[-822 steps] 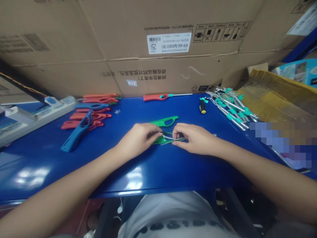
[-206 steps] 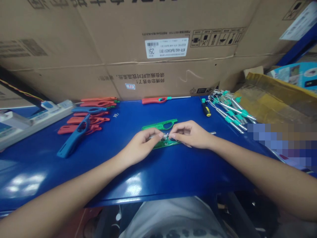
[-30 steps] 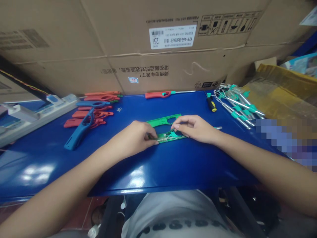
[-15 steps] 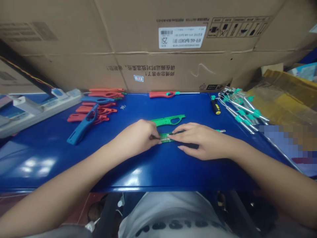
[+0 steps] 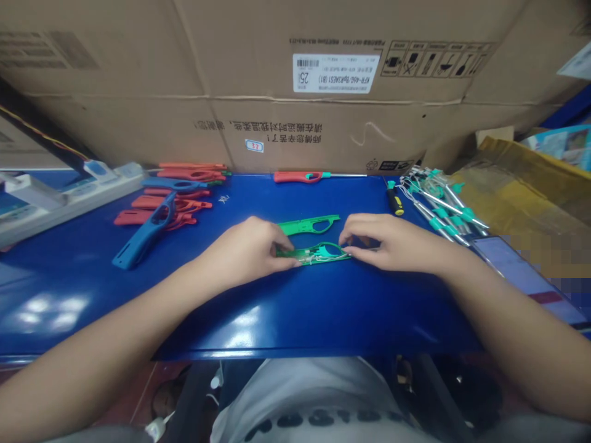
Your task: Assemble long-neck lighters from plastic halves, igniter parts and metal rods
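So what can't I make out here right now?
Head view:
Lower green shell: left end hidden by the left hand's grip.
White wires inside it: too small and blurred to trace.
Right hand's grip: contact with the shell too small to tell.
Phone: screen too blurred to read.
Yellow-taped box: cut off by the right edge.

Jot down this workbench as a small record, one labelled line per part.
Left hand: pinching the left end of the near green shell
Right hand: fingertips at that shell's right end; grip unclear
Inside it: teal part, pale wires
Behind it: second green shell
Surface: blue table
Far edge: red-handled tool
Left side: red shells, blue shells, white power strip
Right side: screwdriver, metal rods, phone
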Demonstrator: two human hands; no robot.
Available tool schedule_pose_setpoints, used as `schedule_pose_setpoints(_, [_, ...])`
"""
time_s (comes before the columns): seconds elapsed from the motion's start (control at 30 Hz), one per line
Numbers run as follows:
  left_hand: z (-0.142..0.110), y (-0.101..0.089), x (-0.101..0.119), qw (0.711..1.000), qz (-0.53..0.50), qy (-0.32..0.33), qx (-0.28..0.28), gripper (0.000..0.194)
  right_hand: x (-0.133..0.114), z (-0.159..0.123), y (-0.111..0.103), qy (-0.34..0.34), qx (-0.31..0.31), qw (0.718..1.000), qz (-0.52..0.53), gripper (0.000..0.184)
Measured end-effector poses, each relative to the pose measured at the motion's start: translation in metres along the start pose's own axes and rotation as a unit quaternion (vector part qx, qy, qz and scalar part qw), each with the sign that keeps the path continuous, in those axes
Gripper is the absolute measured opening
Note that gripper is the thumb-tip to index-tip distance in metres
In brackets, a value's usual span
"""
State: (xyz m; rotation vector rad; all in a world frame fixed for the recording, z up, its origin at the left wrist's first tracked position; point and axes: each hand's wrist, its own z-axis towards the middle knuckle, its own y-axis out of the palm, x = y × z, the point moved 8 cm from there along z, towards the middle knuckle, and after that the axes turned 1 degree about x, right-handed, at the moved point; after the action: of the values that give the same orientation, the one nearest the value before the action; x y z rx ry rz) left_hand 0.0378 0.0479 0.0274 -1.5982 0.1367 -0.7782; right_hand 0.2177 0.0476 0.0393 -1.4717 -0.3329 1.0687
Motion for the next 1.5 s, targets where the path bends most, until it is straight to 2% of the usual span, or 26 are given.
schedule_pose_setpoints(0.07, [0.0,-0.005,0.008,0.999,0.004,0.028,0.029,0.022,0.002,0.001,0.01,0.007,-0.038,0.999,-0.004,0.011])
schedule_pose_setpoints(0.13, [-0.001,-0.005,0.02,0.995,0.002,0.085,0.047,0.017,0.002,0.003,0.016,0.005,-0.056,0.998,0.002,0.009])
schedule_pose_setpoints(0.23, [-0.004,0.004,0.033,0.987,0.003,0.156,0.037,0.018,0.001,0.005,0.019,-0.001,-0.053,0.998,0.022,0.011])
schedule_pose_setpoints(0.33, [-0.007,0.016,0.036,0.984,0.011,0.178,0.023,0.025,0.002,0.006,0.02,0.0,-0.046,0.998,0.036,0.012])
schedule_pose_setpoints(0.5, [-0.006,0.024,0.036,0.984,0.008,0.179,0.017,0.029,0.001,0.007,0.02,-0.005,-0.042,0.998,0.052,0.016])
schedule_pose_setpoints(0.73, [-0.004,0.025,0.036,0.986,-0.017,0.168,0.016,0.027,-0.001,0.006,0.019,-0.001,-0.043,0.998,0.038,0.015])
schedule_pose_setpoints(1.2, [-0.003,0.028,0.033,0.987,-0.032,0.159,0.025,0.025,-0.007,0.006,0.023,0.024,-0.02,0.995,-0.097,0.011])
schedule_pose_setpoints(1.5, [-0.002,0.029,0.034,0.986,-0.031,0.159,0.029,0.023,-0.007,0.007,0.027,0.006,-0.021,0.991,-0.135,0.019])
